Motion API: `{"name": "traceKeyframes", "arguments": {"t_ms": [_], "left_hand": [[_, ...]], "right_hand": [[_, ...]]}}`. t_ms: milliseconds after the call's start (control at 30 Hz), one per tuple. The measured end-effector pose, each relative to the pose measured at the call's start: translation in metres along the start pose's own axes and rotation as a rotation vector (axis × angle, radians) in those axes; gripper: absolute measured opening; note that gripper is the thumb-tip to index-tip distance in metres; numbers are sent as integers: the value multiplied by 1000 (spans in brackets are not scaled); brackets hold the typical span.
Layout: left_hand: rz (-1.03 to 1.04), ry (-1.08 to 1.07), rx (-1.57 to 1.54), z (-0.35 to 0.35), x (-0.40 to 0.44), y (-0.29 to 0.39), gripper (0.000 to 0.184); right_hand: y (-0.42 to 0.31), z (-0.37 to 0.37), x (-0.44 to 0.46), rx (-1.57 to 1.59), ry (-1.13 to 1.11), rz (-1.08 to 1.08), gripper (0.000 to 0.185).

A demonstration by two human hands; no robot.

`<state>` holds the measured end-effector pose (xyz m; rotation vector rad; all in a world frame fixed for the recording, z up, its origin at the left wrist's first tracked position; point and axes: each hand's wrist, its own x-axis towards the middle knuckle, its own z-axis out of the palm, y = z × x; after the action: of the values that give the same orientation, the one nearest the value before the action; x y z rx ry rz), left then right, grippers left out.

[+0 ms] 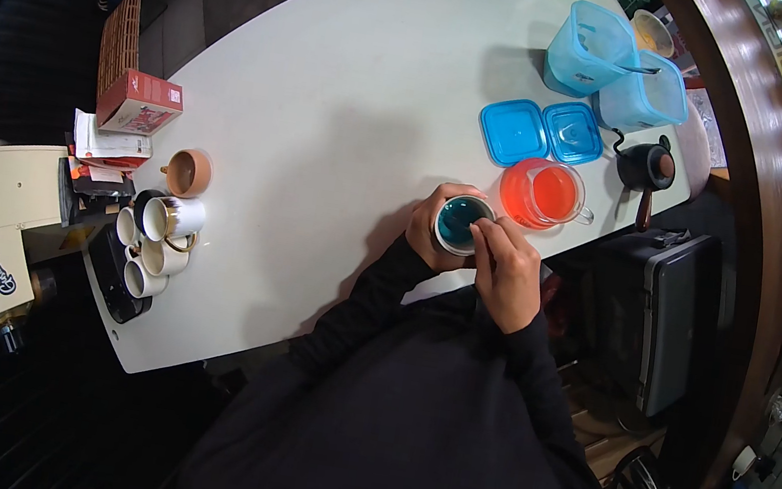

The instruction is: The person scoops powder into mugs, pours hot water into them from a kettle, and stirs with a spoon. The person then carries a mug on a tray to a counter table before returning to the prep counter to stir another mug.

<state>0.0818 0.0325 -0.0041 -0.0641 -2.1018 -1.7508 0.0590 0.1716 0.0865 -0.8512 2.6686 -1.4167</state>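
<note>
A white cup (456,246) with dark teal liquid (457,218) inside stands upright in my left hand (426,225), whose fingers wrap round its side. Above the rim, my right hand (507,267) is closed in a pinch on what looks like a spoon, mostly hidden by the fingers and the liquid. Just beyond the right hand is a glass jug (532,193) of red-orange liquid, its handle turned to the right. Two blue lids (514,132) lie flat on the table behind the jug.
Two pale blue tubs (586,53) stand at the far right, a utensil handle across one. A black gooseneck kettle (643,166) is at the table's right edge. Several mugs (175,217), a brown cup (187,173) and a red box (141,103) are on the white table's (290,179) left side.
</note>
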Motion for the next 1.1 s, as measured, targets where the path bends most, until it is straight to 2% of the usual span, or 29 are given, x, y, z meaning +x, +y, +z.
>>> {"name": "traceKeyframes", "arguments": {"t_ms": [267, 367, 633, 700, 833, 1100], "left_hand": [[33, 5, -18, 2, -2, -9, 78], [39, 11, -19, 3, -2, -11, 79], [58, 21, 8, 3, -3, -12, 82], [35, -13, -29, 1, -3, -10, 77], [39, -36, -22, 0, -6, -18, 79], [23, -33, -38, -1, -5, -16, 78]], "right_hand": [[2, -4, 6, -47, 60, 45, 9], [3, 1, 8, -22, 71, -10, 9], [0, 0, 0, -1, -57, -17, 7], [1, -3, 2, 1, -41, -23, 7], [3, -4, 6, -16, -1, 25, 8], [1, 1, 14, 17, 2, -41, 8]]}}
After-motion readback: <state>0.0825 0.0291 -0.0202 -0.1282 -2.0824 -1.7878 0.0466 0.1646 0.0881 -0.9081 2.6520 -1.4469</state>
